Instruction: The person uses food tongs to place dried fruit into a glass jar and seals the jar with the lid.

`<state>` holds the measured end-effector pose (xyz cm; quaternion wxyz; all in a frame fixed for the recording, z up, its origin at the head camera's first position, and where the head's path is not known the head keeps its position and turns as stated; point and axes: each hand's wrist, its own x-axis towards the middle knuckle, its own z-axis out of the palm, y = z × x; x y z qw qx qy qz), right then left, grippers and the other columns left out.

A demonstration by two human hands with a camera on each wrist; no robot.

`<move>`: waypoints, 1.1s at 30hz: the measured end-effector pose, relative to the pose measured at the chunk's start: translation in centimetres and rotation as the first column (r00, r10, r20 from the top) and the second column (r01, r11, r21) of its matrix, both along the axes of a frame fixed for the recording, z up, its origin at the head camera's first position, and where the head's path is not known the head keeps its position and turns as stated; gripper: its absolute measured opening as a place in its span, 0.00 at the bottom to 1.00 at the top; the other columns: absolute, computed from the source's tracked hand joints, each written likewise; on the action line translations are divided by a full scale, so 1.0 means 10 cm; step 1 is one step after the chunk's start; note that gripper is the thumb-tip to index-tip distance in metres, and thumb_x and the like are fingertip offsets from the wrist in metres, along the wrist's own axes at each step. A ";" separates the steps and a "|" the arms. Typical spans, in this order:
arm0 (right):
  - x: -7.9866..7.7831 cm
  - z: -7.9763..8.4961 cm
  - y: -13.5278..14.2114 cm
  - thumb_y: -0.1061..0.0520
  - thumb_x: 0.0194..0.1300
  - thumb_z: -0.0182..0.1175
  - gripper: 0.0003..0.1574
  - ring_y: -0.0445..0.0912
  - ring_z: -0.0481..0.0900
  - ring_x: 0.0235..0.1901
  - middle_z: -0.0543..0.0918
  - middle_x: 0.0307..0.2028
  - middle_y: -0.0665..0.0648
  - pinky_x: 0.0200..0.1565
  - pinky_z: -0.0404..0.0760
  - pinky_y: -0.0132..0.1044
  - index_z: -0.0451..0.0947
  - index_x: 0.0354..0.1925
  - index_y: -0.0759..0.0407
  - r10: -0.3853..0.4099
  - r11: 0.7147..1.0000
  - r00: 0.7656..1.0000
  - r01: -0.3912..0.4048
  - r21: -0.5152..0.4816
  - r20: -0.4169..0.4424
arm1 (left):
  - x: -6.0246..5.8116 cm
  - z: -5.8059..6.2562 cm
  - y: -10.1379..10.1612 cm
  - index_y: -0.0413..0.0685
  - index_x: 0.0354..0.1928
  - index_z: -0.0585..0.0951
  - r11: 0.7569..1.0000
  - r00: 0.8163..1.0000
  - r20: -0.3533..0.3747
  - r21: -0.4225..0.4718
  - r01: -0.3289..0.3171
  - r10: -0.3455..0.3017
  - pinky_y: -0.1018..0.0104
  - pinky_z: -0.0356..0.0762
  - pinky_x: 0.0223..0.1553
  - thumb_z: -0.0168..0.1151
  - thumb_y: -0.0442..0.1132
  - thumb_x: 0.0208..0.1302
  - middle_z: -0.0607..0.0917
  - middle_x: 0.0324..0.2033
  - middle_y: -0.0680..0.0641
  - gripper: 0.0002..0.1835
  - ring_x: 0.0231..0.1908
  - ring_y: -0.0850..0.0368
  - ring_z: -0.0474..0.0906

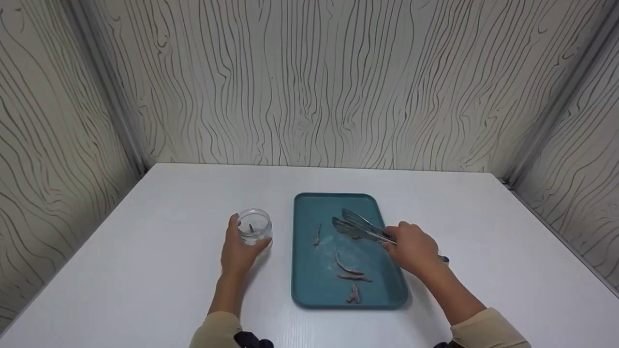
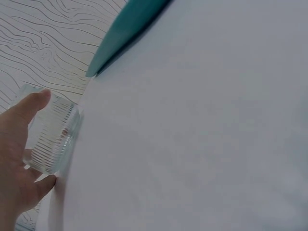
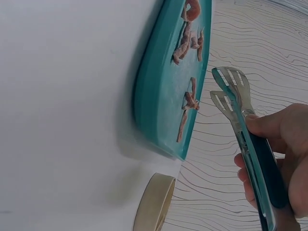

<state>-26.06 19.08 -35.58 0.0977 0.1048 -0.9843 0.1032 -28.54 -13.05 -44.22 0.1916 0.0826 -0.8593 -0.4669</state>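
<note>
My left hand [image 1: 241,253] grips a clear glass jar [image 1: 255,223] on the white table, left of the tray, thumb on the near side. A small dark piece [image 1: 251,228] shows inside the jar. My right hand [image 1: 415,246] holds metal tongs [image 1: 360,228] with dark grips over the tray's right side. In the right wrist view, the tongs' slotted tips stand slightly apart with nothing visible between them. Several wrinkled reddish-brown strips [image 1: 354,278] lie scattered on the teal tray [image 1: 302,290]; their exact kind cannot be told. One piece is partly hidden beneath the tongs.
A round beige ring-like thing [image 3: 153,204] stands on the table near the tray in the right wrist view. Wood-grain patterned panels [image 1: 309,82] enclose the white table [image 1: 145,251] at the back and both sides.
</note>
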 end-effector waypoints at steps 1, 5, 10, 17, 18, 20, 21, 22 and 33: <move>-0.01 -0.01 -0.01 0.57 0.50 0.61 0.14 0.45 0.67 0.21 0.70 0.22 0.53 0.18 0.67 0.37 0.79 0.38 0.58 -0.010 1.000 1.000 0.010 0.020 -0.001 | 0.00 0.00 0.00 0.43 0.62 0.51 1.000 1.000 -0.001 0.002 0.000 0.000 0.49 0.55 0.54 0.69 0.45 0.40 0.60 0.59 0.38 0.49 0.58 0.43 0.55; -0.05 -0.06 -0.02 0.56 0.50 0.61 0.11 0.45 0.67 0.19 0.70 0.20 0.52 0.18 0.66 0.37 0.79 0.35 0.56 -0.027 0.995 1.000 0.028 0.098 -0.016 | 0.01 0.01 0.01 0.44 0.63 0.50 1.000 1.000 0.008 0.019 0.000 0.000 0.50 0.53 0.55 0.69 0.45 0.41 0.58 0.60 0.39 0.50 0.59 0.44 0.53; -0.08 -0.11 -0.03 0.57 0.50 0.60 0.09 0.46 0.67 0.21 0.70 0.20 0.53 0.21 0.68 0.38 0.79 0.33 0.58 0.016 0.995 0.999 -0.011 0.101 -0.048 | 0.02 0.02 0.03 0.44 0.64 0.49 0.999 1.000 0.015 0.032 -0.006 0.005 0.50 0.53 0.55 0.68 0.45 0.41 0.58 0.61 0.40 0.50 0.60 0.45 0.52; -0.09 -0.13 -0.05 0.59 0.50 0.60 0.08 0.45 0.66 0.21 0.69 0.19 0.53 0.21 0.68 0.38 0.79 0.32 0.60 0.027 0.995 0.998 -0.021 0.099 -0.060 | 0.02 0.01 0.02 0.45 0.64 0.49 0.999 1.000 0.024 0.037 -0.002 0.001 0.50 0.52 0.55 0.68 0.46 0.42 0.57 0.61 0.40 0.50 0.60 0.45 0.52; -0.09 -0.13 -0.05 0.59 0.50 0.60 0.08 0.45 0.66 0.21 0.69 0.19 0.53 0.21 0.68 0.38 0.79 0.32 0.60 0.030 0.994 0.997 -0.023 0.104 -0.065 | 0.02 0.01 0.02 0.45 0.64 0.49 0.999 1.000 0.024 0.035 -0.003 0.002 0.50 0.52 0.55 0.68 0.46 0.42 0.57 0.61 0.40 0.50 0.60 0.45 0.52; -0.08 -0.13 -0.06 0.60 0.49 0.61 0.08 0.46 0.66 0.21 0.70 0.19 0.53 0.21 0.68 0.38 0.79 0.32 0.61 0.038 0.993 0.996 -0.028 0.118 -0.079 | 0.01 0.02 0.02 0.45 0.64 0.49 1.000 1.000 0.022 0.028 -0.008 0.007 0.49 0.53 0.55 0.68 0.46 0.41 0.57 0.61 0.40 0.50 0.60 0.45 0.52; -0.08 -0.13 -0.07 0.60 0.49 0.61 0.08 0.46 0.67 0.21 0.70 0.19 0.53 0.21 0.68 0.38 0.79 0.32 0.61 0.044 0.991 0.995 -0.032 0.127 -0.089 | 0.01 0.02 0.02 0.45 0.64 0.49 1.000 1.000 0.023 0.024 -0.010 0.009 0.49 0.53 0.55 0.68 0.46 0.41 0.57 0.61 0.40 0.50 0.60 0.45 0.52; -0.08 -0.13 -0.07 0.60 0.49 0.62 0.08 0.46 0.67 0.21 0.70 0.20 0.54 0.21 0.69 0.38 0.79 0.31 0.61 0.051 0.989 0.994 -0.036 0.142 -0.102 | 0.01 0.02 0.02 0.44 0.64 0.49 1.000 1.000 0.023 0.020 -0.012 0.011 0.49 0.53 0.55 0.68 0.46 0.42 0.57 0.61 0.40 0.50 0.59 0.45 0.52; -0.07 -0.18 -0.13 0.61 0.47 0.63 0.03 0.48 0.70 0.21 0.72 0.19 0.54 0.18 0.70 0.40 0.79 0.25 0.60 0.087 0.978 0.980 -0.050 0.201 -0.180 | 0.00 0.01 0.00 0.43 0.63 0.49 1.000 0.999 0.034 0.009 -0.003 0.003 0.49 0.53 0.55 0.68 0.46 0.41 0.57 0.61 0.39 0.49 0.60 0.44 0.52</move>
